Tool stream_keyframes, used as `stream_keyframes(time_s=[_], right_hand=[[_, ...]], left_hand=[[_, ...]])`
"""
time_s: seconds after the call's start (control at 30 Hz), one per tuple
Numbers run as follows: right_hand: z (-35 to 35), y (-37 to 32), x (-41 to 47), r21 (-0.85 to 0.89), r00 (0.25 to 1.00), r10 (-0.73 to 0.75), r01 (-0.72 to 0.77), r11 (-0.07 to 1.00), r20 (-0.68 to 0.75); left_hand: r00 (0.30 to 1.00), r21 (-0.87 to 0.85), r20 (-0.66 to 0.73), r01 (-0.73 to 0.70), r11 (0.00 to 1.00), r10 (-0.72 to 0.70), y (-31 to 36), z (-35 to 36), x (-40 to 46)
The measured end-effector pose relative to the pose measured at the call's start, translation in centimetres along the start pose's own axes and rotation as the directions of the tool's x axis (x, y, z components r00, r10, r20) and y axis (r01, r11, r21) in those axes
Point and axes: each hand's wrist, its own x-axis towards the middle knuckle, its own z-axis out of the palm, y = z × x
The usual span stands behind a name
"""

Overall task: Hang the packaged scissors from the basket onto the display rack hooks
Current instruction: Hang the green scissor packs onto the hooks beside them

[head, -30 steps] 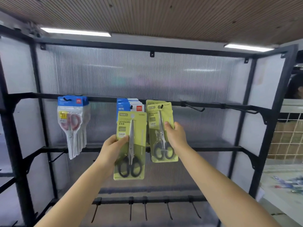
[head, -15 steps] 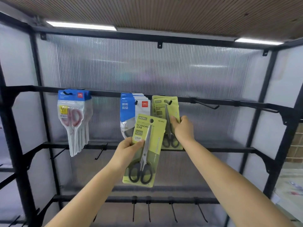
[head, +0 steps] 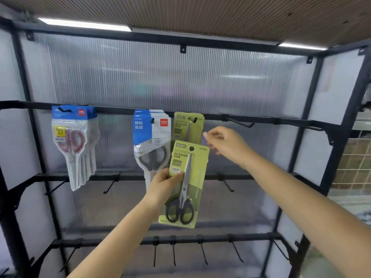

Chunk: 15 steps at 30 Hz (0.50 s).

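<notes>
The left hand (head: 163, 186) grips a green carded pair of scissors (head: 185, 183) by its left edge, thumb across the front near the word GRIP and fingers curled behind the card. The pack stands nearly upright, its top leaning slightly right, so its long axis runs from the black handles at the bottom to the round hang hole (head: 191, 148) at the top. That hole is what the next move depends on: it sits below and just in front of the top-rail hook, where a matching green pack (head: 188, 125) already hangs, its slot threaded on the hook's tip (head: 195, 118). By my reading, the held card must rise along its own axis and then go back toward the rail so the hole meets that tip.

The right hand (head: 224, 143) holds nothing. Its fingers are loosely curled, the tips pointing left at the hung pack's right edge, very near it; whether they touch the card I cannot tell. It is the hand nearer the hook and could steady the hung pack or guide the new hole on, while the left hand supplies the lift.

To the left on the same rail hang blue-and-white packs (head: 152, 133) just beside the green one, and farther left a bunch of pink-handled scissors packs (head: 74, 137). An empty hook (head: 240, 122) juts out to the right. The basket is out of view.
</notes>
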Motion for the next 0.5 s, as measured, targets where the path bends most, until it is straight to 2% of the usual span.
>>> stream_keyframes(time_s=[0.1,0.2,0.33,0.5], right_hand=[[-0.8,-0.5,-1.1,-0.101,0.994,0.024,-0.013,0.995,0.107],[-0.9,-0.6,-1.7,-0.253,0.995,-0.03,0.052,0.966,0.09],[-1.6,-1.5,-1.8,-0.23,0.992,-0.089,0.107,0.967,0.088],[-3.0,-3.9,-1.5,-0.273,0.971,-0.216,0.238,0.932,0.106]], left_hand=[[0.999,-0.005,0.034,0.01,1.0,-0.01,-0.3,1.3,0.0],[0.999,-0.027,0.053,0.002,1.0,-0.001,-0.5,2.1,0.0],[0.993,-0.04,0.101,-0.051,0.998,0.055,-1.1,2.2,-0.1],[0.973,0.11,0.165,-0.181,0.977,0.162,-1.5,2.0,-0.5]])
